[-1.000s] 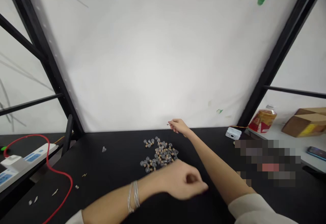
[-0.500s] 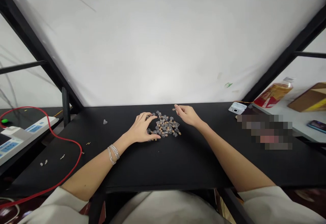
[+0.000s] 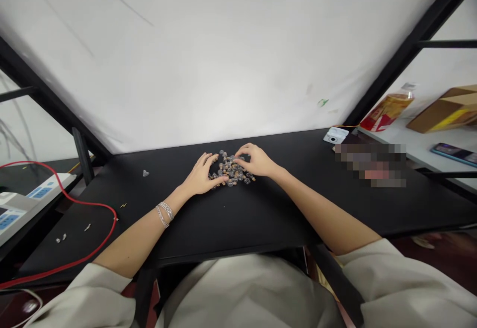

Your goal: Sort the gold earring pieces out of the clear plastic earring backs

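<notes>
A heap of several tiny clear glass bulbs with brass-coloured bases (image 3: 231,170) lies on the black table (image 3: 261,208). My left hand (image 3: 201,175) rests on the heap's left side, fingers spread and bent over the bulbs. My right hand (image 3: 256,160) sits on the heap's right side, fingertips curled down into the bulbs. Whether either hand holds a bulb is hidden. Silver bracelets (image 3: 164,212) circle my left wrist.
One stray bulb (image 3: 145,173) lies far left of the heap. A red cable (image 3: 93,211) and a white power strip (image 3: 22,204) are at the left. A small white device (image 3: 335,135), a bottle (image 3: 387,112), a cardboard box (image 3: 443,109) and a phone (image 3: 454,153) are at the right.
My left hand moved from near my body out to the heap. My right hand came down from behind the heap onto its right side. The view tilted downward.
</notes>
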The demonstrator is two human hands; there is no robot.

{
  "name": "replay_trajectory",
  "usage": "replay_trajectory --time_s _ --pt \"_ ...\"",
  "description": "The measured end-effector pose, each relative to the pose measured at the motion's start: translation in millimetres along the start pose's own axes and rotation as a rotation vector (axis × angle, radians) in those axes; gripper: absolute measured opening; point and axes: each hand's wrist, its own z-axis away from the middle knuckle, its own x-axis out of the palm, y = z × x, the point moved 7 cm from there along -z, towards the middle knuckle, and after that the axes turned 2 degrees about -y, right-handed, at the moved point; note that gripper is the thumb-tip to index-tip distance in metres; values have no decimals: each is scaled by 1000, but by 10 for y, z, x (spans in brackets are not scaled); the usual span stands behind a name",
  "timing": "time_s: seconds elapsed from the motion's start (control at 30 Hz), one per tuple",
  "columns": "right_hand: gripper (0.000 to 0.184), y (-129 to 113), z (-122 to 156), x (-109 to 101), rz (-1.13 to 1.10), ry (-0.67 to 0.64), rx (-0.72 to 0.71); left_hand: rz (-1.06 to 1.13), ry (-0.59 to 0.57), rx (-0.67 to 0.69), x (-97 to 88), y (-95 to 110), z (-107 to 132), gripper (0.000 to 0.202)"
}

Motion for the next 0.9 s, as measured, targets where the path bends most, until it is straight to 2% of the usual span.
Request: replay_trajectory --time_s 0.27,0.7,0.77,0.9 --pt "26 38 27 263 -70 -48 100 65 -11 -5 1 -7 7 87" --pt "24 -21 27 352 -107 -65 46 72 73 91 -107 29 -6 60" --pt "25 -16 29 354 -111 -59 45 46 56 74 -122 1 -4 68" --pt "25 -14 22 360 -109 -49 14 -2 -64 31 -58 -69 18 102"
